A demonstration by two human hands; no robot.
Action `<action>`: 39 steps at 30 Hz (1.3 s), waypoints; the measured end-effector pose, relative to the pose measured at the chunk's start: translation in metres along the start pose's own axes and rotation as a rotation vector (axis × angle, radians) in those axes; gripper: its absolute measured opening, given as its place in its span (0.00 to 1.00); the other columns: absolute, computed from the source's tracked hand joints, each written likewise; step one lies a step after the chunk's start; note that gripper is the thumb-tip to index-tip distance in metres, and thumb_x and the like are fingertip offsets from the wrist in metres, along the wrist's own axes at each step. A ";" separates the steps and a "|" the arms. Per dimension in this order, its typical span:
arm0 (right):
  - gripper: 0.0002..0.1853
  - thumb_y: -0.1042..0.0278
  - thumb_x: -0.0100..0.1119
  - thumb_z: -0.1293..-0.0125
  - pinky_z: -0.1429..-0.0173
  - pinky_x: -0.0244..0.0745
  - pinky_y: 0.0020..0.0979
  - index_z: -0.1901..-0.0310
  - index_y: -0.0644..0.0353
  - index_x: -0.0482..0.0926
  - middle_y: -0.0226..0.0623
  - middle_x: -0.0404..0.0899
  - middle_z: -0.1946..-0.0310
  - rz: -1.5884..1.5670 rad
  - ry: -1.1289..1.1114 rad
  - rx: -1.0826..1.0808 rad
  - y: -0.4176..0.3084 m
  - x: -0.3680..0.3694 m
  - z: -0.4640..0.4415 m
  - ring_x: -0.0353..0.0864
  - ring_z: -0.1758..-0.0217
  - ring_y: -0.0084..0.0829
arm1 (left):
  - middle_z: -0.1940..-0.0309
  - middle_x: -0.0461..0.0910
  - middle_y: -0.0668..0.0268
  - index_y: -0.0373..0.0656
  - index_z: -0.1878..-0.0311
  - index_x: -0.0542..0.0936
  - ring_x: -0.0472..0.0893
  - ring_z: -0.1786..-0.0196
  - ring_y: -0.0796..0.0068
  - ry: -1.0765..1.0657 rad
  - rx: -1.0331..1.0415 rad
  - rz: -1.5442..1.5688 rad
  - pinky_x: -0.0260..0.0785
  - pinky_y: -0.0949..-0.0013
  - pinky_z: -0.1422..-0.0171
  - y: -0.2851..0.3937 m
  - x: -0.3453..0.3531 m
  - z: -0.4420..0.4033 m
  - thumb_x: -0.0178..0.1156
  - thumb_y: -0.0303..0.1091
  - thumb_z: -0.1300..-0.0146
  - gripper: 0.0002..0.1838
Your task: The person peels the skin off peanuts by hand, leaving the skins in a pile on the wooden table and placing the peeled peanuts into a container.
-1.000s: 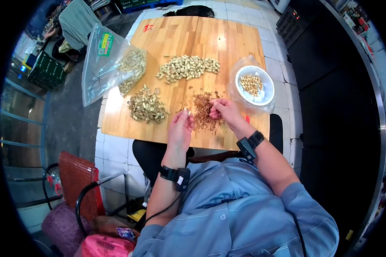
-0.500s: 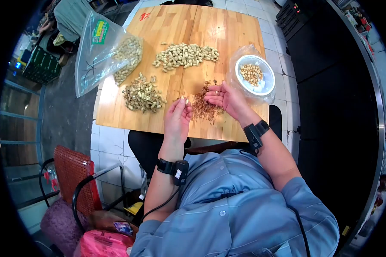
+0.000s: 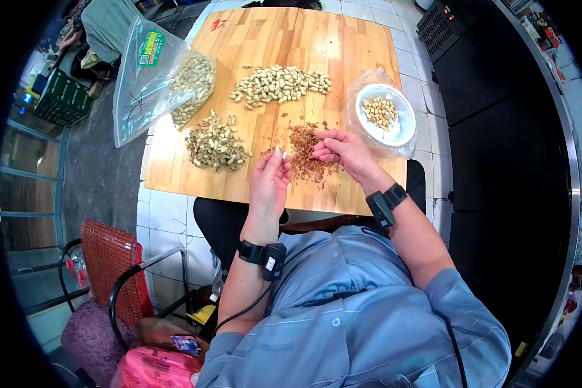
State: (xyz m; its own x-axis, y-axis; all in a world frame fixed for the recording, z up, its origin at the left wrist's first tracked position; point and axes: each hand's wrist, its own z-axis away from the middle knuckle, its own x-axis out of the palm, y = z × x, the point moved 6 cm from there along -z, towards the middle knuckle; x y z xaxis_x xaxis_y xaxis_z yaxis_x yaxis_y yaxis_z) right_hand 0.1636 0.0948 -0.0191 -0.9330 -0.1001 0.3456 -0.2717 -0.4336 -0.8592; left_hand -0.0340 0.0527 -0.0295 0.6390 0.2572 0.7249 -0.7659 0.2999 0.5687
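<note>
My left hand (image 3: 271, 176) pinches a pale peanut kernel (image 3: 279, 150) between thumb and fingertips, low over the wooden table. To its right my right hand (image 3: 348, 154) hovers at the edge of a heap of reddish-brown peanut skins (image 3: 307, 167). Its fingers are curled together with the thumb against them, and what lies inside is hidden. Beyond the hands is a long pile of unshelled peanuts (image 3: 281, 84). Left of my left hand lies a heap of empty peanut shells (image 3: 216, 143). Shelled kernels (image 3: 379, 113) sit in a white bowl (image 3: 404, 134) at the right.
A clear plastic bag (image 3: 139, 103) with more unshelled peanuts leans over the left side of the wooden table (image 3: 343, 194). Thin plastic film surrounds the bowl near the right edge. A red-brown woven chair (image 3: 110, 268) stands at the lower left, and a tall black cabinet (image 3: 511, 194) at the right.
My right hand has turned from palm up with fingers spread to thumb and fingers drawn together. My left hand has barely moved and keeps its pinch on the kernel.
</note>
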 end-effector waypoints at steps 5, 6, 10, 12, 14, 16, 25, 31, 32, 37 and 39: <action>0.14 0.66 0.50 0.24 0.57 0.83 0.25 0.47 0.67 0.76 0.43 0.84 0.61 0.052 0.033 0.004 -0.001 0.003 0.003 0.87 0.60 0.31 | 0.63 0.81 0.68 0.43 0.53 0.80 0.80 0.62 0.81 -0.009 -0.006 -0.009 0.75 0.77 0.57 -0.001 0.000 -0.001 0.60 0.33 0.29 0.07; 0.13 0.65 0.50 0.24 0.57 0.82 0.25 0.48 0.66 0.77 0.42 0.84 0.62 0.063 0.035 0.008 -0.001 0.003 0.004 0.87 0.61 0.30 | 0.63 0.81 0.68 0.43 0.53 0.80 0.80 0.62 0.81 -0.004 -0.008 -0.013 0.75 0.77 0.57 -0.001 0.000 -0.001 0.60 0.33 0.29 0.07; 0.13 0.63 0.50 0.24 0.60 0.82 0.25 0.53 0.65 0.78 0.38 0.83 0.66 0.030 0.035 0.023 0.006 -0.003 -0.001 0.86 0.65 0.28 | 0.63 0.81 0.69 0.43 0.53 0.80 0.80 0.62 0.82 -0.003 -0.002 -0.022 0.75 0.77 0.57 -0.001 0.002 0.000 0.59 0.33 0.29 0.07; 0.12 0.63 0.51 0.24 0.61 0.81 0.24 0.55 0.65 0.78 0.36 0.83 0.67 0.018 0.050 0.015 0.009 -0.003 -0.003 0.85 0.66 0.27 | 0.63 0.81 0.69 0.44 0.53 0.80 0.80 0.62 0.82 -0.010 0.003 -0.019 0.75 0.77 0.57 -0.002 0.001 -0.001 0.59 0.33 0.29 0.07; 0.12 0.63 0.52 0.24 0.64 0.79 0.23 0.56 0.64 0.79 0.33 0.82 0.69 0.042 0.068 0.010 0.010 -0.005 -0.003 0.83 0.69 0.24 | 0.62 0.81 0.69 0.44 0.52 0.80 0.80 0.61 0.82 -0.017 0.003 -0.016 0.75 0.77 0.57 -0.003 0.000 -0.002 0.59 0.33 0.29 0.07; 0.12 0.62 0.53 0.25 0.66 0.76 0.22 0.57 0.63 0.80 0.30 0.81 0.71 0.064 0.084 0.010 0.011 -0.007 -0.004 0.80 0.72 0.21 | 0.62 0.82 0.69 0.44 0.52 0.80 0.80 0.61 0.82 -0.014 0.000 -0.023 0.75 0.77 0.56 -0.003 0.001 -0.002 0.59 0.33 0.29 0.07; 0.13 0.59 0.53 0.25 0.71 0.65 0.19 0.60 0.59 0.80 0.23 0.77 0.75 0.122 0.105 0.049 0.008 -0.007 -0.001 0.73 0.76 0.16 | 0.63 0.81 0.69 0.44 0.53 0.80 0.79 0.62 0.82 -0.008 -0.009 -0.036 0.74 0.77 0.56 -0.002 0.005 0.000 0.60 0.34 0.29 0.07; 0.13 0.60 0.52 0.24 0.71 0.69 0.21 0.58 0.61 0.80 0.25 0.77 0.74 0.042 0.118 0.074 0.015 -0.014 -0.005 0.74 0.76 0.18 | 0.62 0.81 0.69 0.43 0.52 0.80 0.79 0.62 0.82 -0.010 -0.003 -0.032 0.74 0.77 0.56 -0.003 0.002 -0.001 0.59 0.33 0.29 0.07; 0.13 0.61 0.51 0.24 0.71 0.69 0.21 0.56 0.61 0.81 0.25 0.77 0.74 0.047 0.110 0.070 0.014 -0.015 -0.005 0.74 0.76 0.18 | 0.62 0.81 0.69 0.43 0.51 0.79 0.79 0.62 0.82 -0.014 -0.004 -0.031 0.74 0.77 0.56 -0.004 0.002 -0.001 0.59 0.33 0.29 0.08; 0.14 0.66 0.49 0.24 0.71 0.68 0.20 0.46 0.62 0.79 0.25 0.77 0.74 0.039 0.051 0.044 0.009 -0.013 -0.004 0.73 0.76 0.17 | 0.62 0.81 0.69 0.43 0.52 0.80 0.79 0.62 0.82 -0.007 0.000 -0.031 0.74 0.78 0.56 -0.004 0.003 -0.001 0.59 0.33 0.29 0.07; 0.14 0.68 0.48 0.24 0.71 0.68 0.20 0.44 0.61 0.78 0.25 0.77 0.74 0.030 0.052 0.045 0.007 -0.012 -0.003 0.73 0.76 0.17 | 0.63 0.81 0.69 0.43 0.52 0.80 0.79 0.62 0.82 -0.006 -0.001 -0.029 0.74 0.78 0.57 -0.005 0.002 -0.001 0.59 0.33 0.29 0.07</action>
State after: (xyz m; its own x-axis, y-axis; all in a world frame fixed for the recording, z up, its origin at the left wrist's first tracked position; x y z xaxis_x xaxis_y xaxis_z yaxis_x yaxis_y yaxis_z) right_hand 0.1723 0.0959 -0.0307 -0.9518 -0.0675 0.2993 -0.2340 -0.4714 -0.8503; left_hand -0.0291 0.0530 -0.0312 0.6603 0.2431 0.7106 -0.7472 0.3083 0.5888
